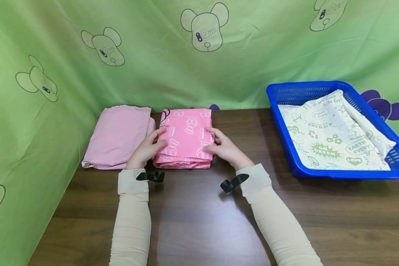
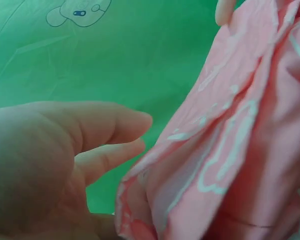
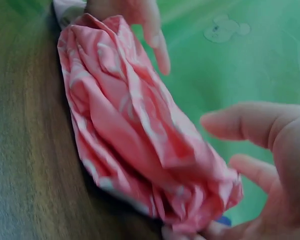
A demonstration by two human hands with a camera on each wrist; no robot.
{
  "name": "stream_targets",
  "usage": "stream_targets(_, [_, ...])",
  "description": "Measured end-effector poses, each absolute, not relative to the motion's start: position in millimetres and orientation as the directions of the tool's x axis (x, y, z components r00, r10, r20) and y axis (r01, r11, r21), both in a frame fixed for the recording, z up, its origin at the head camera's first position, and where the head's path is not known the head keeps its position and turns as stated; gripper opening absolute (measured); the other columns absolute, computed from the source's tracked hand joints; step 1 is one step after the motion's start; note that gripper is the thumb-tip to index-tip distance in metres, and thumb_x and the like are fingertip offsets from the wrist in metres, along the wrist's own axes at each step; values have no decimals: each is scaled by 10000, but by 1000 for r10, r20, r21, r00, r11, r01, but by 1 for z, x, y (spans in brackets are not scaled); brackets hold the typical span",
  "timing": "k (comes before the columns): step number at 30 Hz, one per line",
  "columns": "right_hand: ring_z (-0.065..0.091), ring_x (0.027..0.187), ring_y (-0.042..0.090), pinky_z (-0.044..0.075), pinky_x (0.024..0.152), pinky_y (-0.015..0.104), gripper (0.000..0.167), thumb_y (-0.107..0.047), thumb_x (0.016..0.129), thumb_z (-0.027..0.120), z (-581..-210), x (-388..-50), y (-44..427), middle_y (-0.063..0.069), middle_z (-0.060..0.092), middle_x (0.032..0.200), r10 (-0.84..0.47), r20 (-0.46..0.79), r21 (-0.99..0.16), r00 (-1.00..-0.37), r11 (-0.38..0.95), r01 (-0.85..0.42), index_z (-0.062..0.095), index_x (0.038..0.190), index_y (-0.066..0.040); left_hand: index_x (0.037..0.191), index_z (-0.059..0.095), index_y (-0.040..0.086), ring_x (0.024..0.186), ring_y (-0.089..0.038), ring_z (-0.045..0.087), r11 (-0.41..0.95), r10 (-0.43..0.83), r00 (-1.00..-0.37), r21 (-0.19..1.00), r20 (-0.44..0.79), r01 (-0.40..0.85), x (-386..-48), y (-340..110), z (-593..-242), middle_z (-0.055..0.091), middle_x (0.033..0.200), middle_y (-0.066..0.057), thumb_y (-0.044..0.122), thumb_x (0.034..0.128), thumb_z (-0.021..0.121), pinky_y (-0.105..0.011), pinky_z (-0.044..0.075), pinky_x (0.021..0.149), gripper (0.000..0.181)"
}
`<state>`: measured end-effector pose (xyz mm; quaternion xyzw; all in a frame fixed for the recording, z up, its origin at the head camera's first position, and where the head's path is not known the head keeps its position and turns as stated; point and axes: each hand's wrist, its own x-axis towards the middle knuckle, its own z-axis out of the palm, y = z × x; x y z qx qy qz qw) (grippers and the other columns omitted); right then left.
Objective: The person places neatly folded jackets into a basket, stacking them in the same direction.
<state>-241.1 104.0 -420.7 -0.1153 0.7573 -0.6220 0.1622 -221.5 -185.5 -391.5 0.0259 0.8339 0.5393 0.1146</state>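
A bright pink folded cloth (image 1: 186,135) with white printed figures lies against the green backdrop, its layers stacked thick. My left hand (image 1: 146,149) is at its left edge, and my right hand (image 1: 225,149) is at the right edge. In the left wrist view, the left hand's thumb and fingers (image 2: 114,122) are spread apart beside the cloth's side folds. The right wrist view has the cloth's crumpled front layers (image 3: 129,115), with the right hand's fingers (image 3: 240,122) extended and parted near its end. Some lower fingers are partly hidden by the cloth.
To the left lies a folded mauve-pink cloth (image 1: 121,136), close beside the bright pink one. A blue basket (image 1: 287,153) at the right holds white cloth (image 1: 326,136) with green print. A green printed curtain (image 1: 153,74) borders the brown table (image 1: 193,214) behind and left.
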Motion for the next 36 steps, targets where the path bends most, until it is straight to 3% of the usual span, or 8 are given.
stream_targets(4, [535,1192,331,438,1042,405,746,-59,874,696,-415,-237,101,269,479,1435,-349,-95,-958,-932,287,-10,378,1548,-97,1594,322,133,1409,-393,329,394,194,-965,915,-174,-86,-221,-184,-390,290,1621,-159,170,1020,584,-528,363,1108,632])
stream_targets(6, [515,1205,328,415,1062,417,730,-73,873,701,-413,-235,101,248,455,1462,-329,-97,-946,-939,324,-15,396,1535,-88,1600,310,147,1375,-397,362,375,193,-964,922,-185,-102,-221,-183,-391,293,1607,-174,170,1010,601,-521,412,1063,658])
stream_targets(15, [638,819,175,590,671,270,708,33,882,674,-417,-239,108,253,546,1185,-323,-151,-984,-934,141,111,392,1521,-78,1606,303,188,1236,-364,519,307,184,-963,942,-198,-135,-225,-177,-402,312,1579,-239,112,956,665,-444,508,995,748])
stream_targets(20, [621,882,199,565,700,242,720,25,868,698,-420,-242,110,266,528,1260,-311,-148,-985,-939,132,111,405,1517,-83,1612,287,217,985,-284,623,239,187,-957,956,-220,-172,-227,-176,-407,357,1512,-267,98,945,683,-332,591,780,785])
stream_targets(25, [611,980,248,564,766,252,730,6,876,698,-418,-243,113,269,449,1415,-341,-160,-984,-926,130,122,388,1531,-84,1624,250,227,882,-226,653,153,229,-947,969,-225,-193,-227,-176,-409,341,1518,-278,63,954,664,-311,602,727,805])
stream_targets(29, [653,922,217,592,771,302,746,2,904,672,-417,-243,114,265,455,1409,-402,-219,-975,-889,66,210,339,1561,-120,1627,238,256,1049,-329,633,151,258,-939,969,-229,-195,-228,-176,-409,223,1619,-209,86,965,654,-397,591,849,800])
stream_targets(32, [682,873,195,605,769,341,759,-12,920,661,-415,-242,114,257,489,1372,-438,-268,-959,-858,35,281,309,1577,-156,1627,239,253,1336,-349,452,180,269,-939,969,-213,-168,-228,-176,-410,150,1669,-135,101,958,669,-449,468,1056,810])
stream_targets(36, [691,878,192,609,769,354,771,-16,926,663,-414,-240,114,247,497,1383,-451,-285,-952,-846,28,306,297,1584,-179,1626,242,203,1505,-258,190,206,285,-945,973,-163,-106,-229,-175,-411,144,1688,-54,84,934,699,-453,280,1189,839])
